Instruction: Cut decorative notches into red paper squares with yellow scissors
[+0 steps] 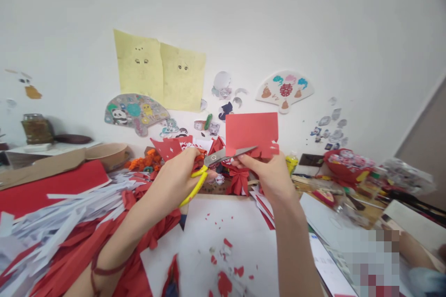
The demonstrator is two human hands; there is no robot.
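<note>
Two sets of fingers are closed: those of the left hand (178,172) curl around the yellow-handled scissors (210,159); those of the right hand (277,178) pinch the lower edge of a red paper (252,131), upright, one blade (244,151) crossing it. Both forearms (130,234) reach forward, converging above a white sheet (197,241) strewn with scraps (225,283).

Notched red paper (251,131) between yellow-handled scissor blades (216,157)

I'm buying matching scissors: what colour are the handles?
The scissor handles are yellow, seen best in the head view.
</note>
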